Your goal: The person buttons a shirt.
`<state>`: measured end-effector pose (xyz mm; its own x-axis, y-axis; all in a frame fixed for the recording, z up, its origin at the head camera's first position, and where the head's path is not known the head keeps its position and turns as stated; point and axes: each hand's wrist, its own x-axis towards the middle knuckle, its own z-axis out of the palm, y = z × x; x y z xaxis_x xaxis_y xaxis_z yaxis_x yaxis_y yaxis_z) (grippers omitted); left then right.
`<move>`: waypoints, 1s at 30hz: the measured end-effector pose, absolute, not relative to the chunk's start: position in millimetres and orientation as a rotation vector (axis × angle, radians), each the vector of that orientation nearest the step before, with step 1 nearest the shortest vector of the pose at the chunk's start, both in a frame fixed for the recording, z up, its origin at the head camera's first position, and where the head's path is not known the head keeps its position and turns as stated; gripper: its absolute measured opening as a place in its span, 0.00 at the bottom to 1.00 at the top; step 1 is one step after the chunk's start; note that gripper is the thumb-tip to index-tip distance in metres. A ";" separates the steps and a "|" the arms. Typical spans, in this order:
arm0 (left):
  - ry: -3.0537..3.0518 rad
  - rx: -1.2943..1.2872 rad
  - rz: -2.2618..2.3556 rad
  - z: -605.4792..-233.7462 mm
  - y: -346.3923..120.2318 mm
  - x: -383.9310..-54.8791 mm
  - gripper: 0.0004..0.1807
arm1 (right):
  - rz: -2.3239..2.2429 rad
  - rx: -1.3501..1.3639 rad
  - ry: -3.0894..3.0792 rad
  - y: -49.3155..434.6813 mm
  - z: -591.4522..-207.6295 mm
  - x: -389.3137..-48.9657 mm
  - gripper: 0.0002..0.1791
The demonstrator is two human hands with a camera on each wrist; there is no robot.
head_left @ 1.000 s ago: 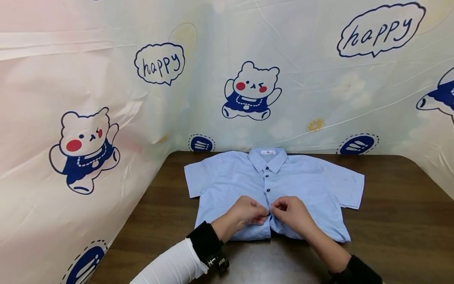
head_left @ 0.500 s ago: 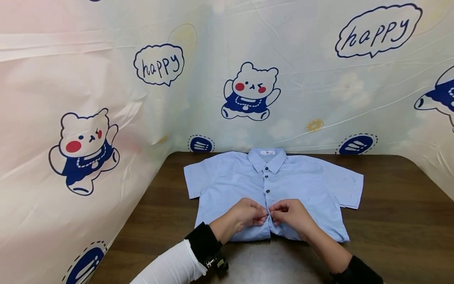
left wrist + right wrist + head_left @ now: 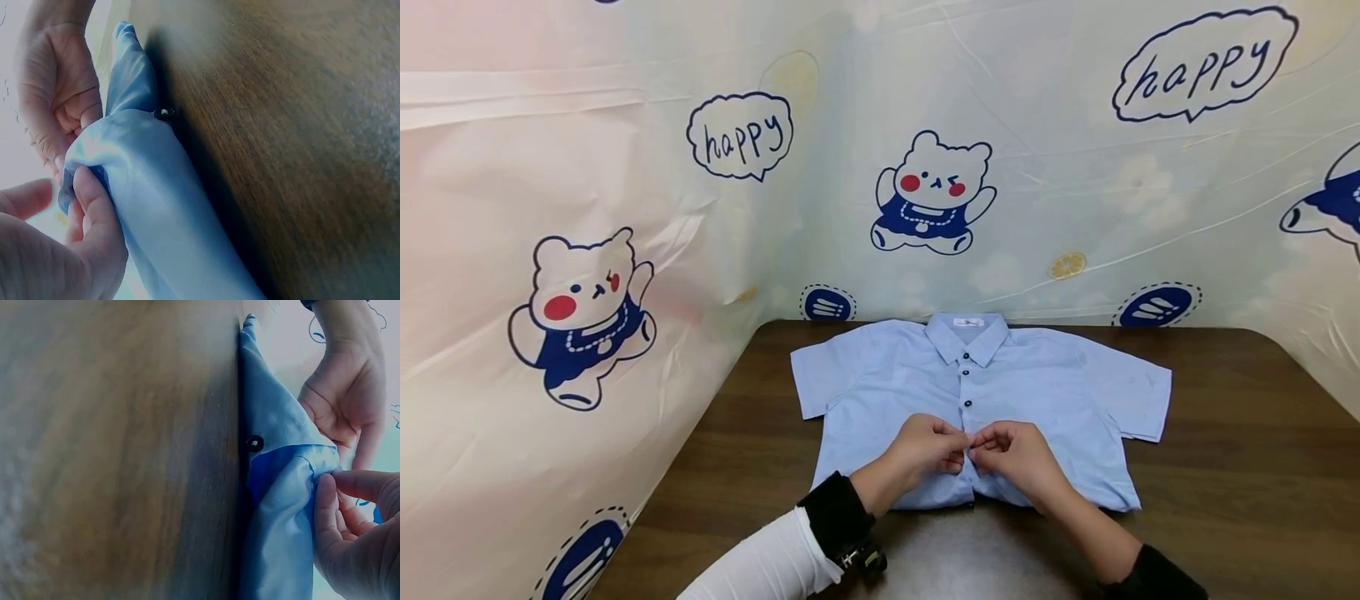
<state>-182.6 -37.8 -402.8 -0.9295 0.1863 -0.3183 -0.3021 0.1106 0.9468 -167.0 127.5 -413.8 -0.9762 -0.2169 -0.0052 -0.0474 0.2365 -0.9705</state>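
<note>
A light blue short-sleeved button-up shirt (image 3: 880, 375) lies front up, with dark buttons (image 3: 967, 403) down its upper front. My left hand (image 3: 925, 450) grips the left side of the front opening, low on the shirt. In the left wrist view its thumb (image 3: 92, 194) bears on the cloth while the index finger stands off it. Right beside it, my right hand (image 3: 1018, 457) pinches the other front edge between thumb and fingers. Both hands nearly meet at the placket. Near the hem, a black button (image 3: 255, 443) shows in the right wrist view. Whatever lies between the fingertips is hidden.
The shirt lies on a dark wooden table (image 3: 1240, 433), its collar near the back edge. A printed curtain (image 3: 1037, 92) with bears and lettering rises behind and to the left. A black wrist strap with a small device (image 3: 863, 557) sits on the left forearm.
My left index finger has stretched out toward the right fingertips, and the gap between the hands has narrowed. The right fingers have come closer together at the placket. The shirt stays in place.
</note>
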 end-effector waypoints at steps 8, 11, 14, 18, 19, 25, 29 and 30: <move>2.216 -0.033 1.840 -403.6 -36.3 -182.9 0.03 | -1.770 -0.231 2.450 127.2 -410.3 -164.8 0.05; 2.303 0.013 1.783 -403.7 -35.8 -182.0 0.05 | -1.745 -0.238 2.478 128.0 -408.7 -163.8 0.06; 2.397 0.070 1.723 -403.6 -35.9 -180.4 0.06 | -1.734 -0.258 2.492 127.9 -409.5 -164.1 0.06; 2.514 0.148 1.640 -403.1 -36.2 -178.2 0.07 | -1.733 -0.285 2.495 127.3 -412.6 -165.4 0.06; 2.534 0.163 1.622 -403.3 -36.1 -177.8 0.08 | -1.734 -0.286 2.493 127.2 -413.3 -165.8 0.06; 2.558 0.214 1.593 -406.7 -35.9 -178.1 0.06 | -1.770 -0.230 2.381 127.7 -414.4 -169.5 0.07; 2.577 0.255 1.589 -408.0 -37.0 -178.5 0.04 | -1.839 -0.145 2.180 128.8 -413.7 -172.4 0.09; 2.587 0.265 1.588 -407.9 -37.3 -178.5 0.05 | -1.852 -0.124 2.132 129.0 -413.5 -173.0 0.09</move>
<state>-178.5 -37.3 -407.9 -0.9805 0.1964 0.0101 0.0979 0.4430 0.8912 -173.0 129.0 -413.5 -0.9472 -0.2673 -0.1771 0.1380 0.1589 -0.9776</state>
